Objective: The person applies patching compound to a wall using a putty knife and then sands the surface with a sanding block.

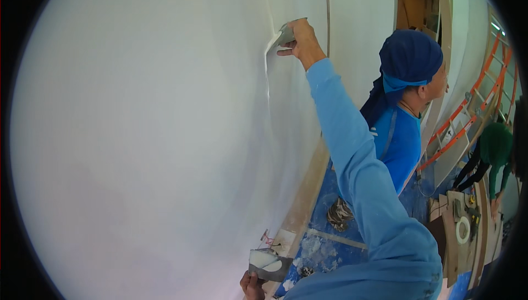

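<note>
My right hand [306,42] is raised high on the white wall [154,113] with its fingers closed round a grey putty knife [286,35]. The blade's edge meets the wall at a narrow ridge of wet white putty [267,63], which runs down below it. Low in the view, my left hand [252,285] grips a flat grey putty plate [281,272] by its near side. White putty [263,258] lies heaped on that plate. My light blue right sleeve crosses the middle; the left forearm is mostly hidden.
Close on the right stands a person [404,129] in blue with a dark head cloth. Behind are an orange ladder [473,102] and a bending person in green [496,146]. Boards with a tape roll [462,229] lie lower right. Blue sheeting [344,256] covers the floor, spattered white.
</note>
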`<state>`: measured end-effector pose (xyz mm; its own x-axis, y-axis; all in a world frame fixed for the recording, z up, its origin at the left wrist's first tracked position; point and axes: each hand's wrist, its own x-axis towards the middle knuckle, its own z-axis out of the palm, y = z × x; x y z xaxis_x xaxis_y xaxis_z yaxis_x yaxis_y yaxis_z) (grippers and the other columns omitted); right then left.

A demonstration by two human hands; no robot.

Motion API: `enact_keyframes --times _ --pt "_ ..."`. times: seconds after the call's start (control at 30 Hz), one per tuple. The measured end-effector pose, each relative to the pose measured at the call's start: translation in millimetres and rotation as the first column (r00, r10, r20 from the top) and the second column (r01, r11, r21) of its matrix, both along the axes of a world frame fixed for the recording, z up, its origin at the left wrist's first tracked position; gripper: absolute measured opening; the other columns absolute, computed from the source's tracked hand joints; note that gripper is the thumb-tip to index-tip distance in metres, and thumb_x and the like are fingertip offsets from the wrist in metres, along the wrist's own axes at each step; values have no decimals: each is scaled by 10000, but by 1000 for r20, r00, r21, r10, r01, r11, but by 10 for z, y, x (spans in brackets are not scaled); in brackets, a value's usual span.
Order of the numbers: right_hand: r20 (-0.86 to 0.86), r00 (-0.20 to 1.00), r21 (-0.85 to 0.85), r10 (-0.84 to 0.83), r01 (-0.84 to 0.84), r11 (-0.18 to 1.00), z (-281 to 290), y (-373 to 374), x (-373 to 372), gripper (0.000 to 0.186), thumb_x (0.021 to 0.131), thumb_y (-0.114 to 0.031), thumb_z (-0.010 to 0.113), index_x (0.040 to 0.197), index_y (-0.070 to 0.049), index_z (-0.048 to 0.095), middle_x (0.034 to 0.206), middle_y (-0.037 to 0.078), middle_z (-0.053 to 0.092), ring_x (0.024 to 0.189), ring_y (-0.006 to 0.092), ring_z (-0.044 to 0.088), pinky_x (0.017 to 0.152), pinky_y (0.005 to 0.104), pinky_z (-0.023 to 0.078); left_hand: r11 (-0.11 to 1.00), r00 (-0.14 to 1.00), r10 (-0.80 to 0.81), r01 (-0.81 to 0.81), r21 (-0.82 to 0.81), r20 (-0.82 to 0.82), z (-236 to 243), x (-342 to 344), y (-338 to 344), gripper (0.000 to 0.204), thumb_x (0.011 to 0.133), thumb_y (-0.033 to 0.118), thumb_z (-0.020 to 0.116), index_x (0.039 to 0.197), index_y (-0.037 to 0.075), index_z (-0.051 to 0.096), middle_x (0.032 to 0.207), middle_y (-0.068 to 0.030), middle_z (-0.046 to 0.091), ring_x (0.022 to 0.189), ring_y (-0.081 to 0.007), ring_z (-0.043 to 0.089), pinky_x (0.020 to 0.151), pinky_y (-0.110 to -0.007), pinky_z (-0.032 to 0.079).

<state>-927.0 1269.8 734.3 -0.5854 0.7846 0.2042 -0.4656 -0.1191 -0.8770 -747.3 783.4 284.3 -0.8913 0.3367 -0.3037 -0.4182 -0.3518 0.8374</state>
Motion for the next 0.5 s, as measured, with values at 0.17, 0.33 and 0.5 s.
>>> enact_keyframes --times 0.17,0.33,0.5 --pt "-91 996 47 12 -7 999 439 97 -74 339 898 -137 442 1119 119 462 954 284 548 544 322 548 817 696 490 998 999 9 -12 -60 -36 -77 -62 27 193 934 195 636 824 45 586 723 -22 532 671 -147 536 611 -321 513" --pt "-154 988 81 26 -14 997 852 63 -76 364 884 -111 438 1170 114 433 972 301 543 525 335 545 814 684 502 998 998 -53 54 -42 21 -49 -129 25 183 925 205 636 881 29 611 758 -40 573 687 -162 557 613 -339 517" --pt "-228 974 105 5 19 994 1367 50 -56 291 879 -120 464 1085 84 440 941 236 513 635 307 528 856 687 503 993 992 -122 122 -4 18 -336 -221 -33 190 924 197 624 936 7 626 796 -60 608 711 -199 592 623 -368 525"
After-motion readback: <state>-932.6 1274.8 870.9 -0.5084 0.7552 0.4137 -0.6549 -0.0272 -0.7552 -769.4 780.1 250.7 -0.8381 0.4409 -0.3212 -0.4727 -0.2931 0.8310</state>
